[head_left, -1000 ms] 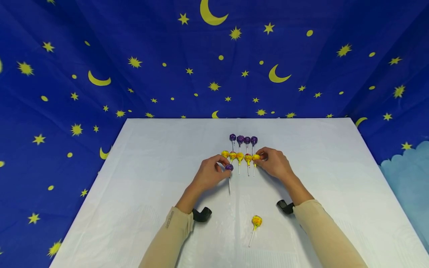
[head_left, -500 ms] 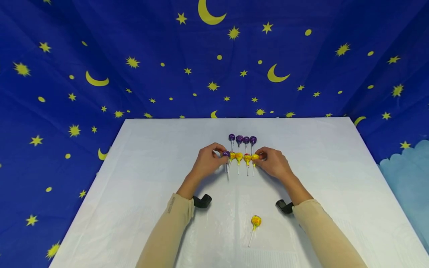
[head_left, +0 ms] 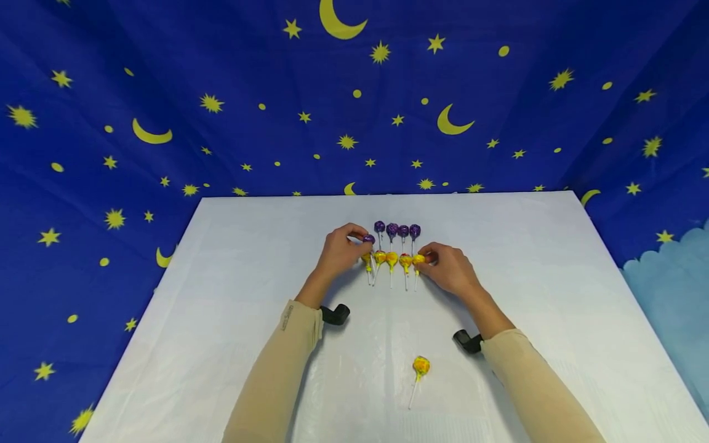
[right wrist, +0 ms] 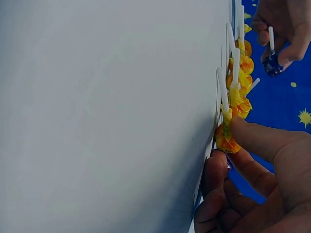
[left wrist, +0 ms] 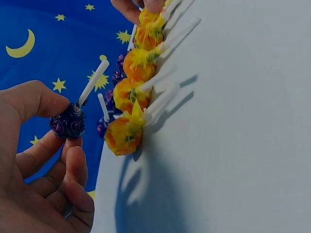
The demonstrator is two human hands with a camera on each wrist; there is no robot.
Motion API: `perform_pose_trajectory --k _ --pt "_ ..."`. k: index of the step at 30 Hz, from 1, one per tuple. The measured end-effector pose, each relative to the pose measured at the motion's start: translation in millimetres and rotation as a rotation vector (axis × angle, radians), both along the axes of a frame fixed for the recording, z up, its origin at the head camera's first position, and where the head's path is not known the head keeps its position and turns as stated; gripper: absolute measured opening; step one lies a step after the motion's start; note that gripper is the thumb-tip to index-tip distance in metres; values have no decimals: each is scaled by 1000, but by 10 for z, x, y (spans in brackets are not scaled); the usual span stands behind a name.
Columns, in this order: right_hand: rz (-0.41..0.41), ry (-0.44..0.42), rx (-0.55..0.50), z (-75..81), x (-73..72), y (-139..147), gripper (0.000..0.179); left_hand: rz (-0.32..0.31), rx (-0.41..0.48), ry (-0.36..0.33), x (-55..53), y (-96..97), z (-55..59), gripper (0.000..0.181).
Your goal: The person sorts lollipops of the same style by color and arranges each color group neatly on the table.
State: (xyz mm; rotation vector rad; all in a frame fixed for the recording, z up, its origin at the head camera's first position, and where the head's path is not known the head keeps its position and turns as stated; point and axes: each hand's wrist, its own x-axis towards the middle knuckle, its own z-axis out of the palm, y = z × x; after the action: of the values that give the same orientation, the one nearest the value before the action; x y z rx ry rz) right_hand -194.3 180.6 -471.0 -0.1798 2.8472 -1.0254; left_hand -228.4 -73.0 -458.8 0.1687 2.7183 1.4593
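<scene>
My left hand [head_left: 341, 251] pinches a purple lollipop [left wrist: 68, 122] by its wrapped head between thumb and fingers. In the left wrist view it is held up off the table, its white stick pointing up and right. Below it, in the head view, lies the left end of a row of several yellow lollipops [head_left: 391, 261]. At the row's right end my right hand [head_left: 451, 269] pinches the head of the last yellow lollipop [right wrist: 227, 138]. Behind the yellow row lie several purple lollipops [head_left: 392, 230], heads away from me, their sticks partly hidden by the yellow heads.
A single yellow lollipop [head_left: 421, 367] lies on the white table [head_left: 249, 264] nearer to me. Black curved pieces [head_left: 336, 314] stick out at both wrists. A blue cloth [head_left: 266, 74] with yellow moons and stars rises behind the table's far edge.
My left hand has carried the purple lollipop away from me, past the left end of the yellow row. The right hand stays at the row's right end.
</scene>
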Motion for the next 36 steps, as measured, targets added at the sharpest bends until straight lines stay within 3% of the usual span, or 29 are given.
perform_pose_trajectory --k 14,26,36 --pt "-4 -5 3 34 0 5 31 56 13 0 -245 24 -84 20" --pt "-18 -12 6 27 -11 -10 33 67 -26 1 -465 -19 -71 22" --pt "-17 -20 3 4 -14 -17 32 97 -35 -104 -524 31 -126 24"
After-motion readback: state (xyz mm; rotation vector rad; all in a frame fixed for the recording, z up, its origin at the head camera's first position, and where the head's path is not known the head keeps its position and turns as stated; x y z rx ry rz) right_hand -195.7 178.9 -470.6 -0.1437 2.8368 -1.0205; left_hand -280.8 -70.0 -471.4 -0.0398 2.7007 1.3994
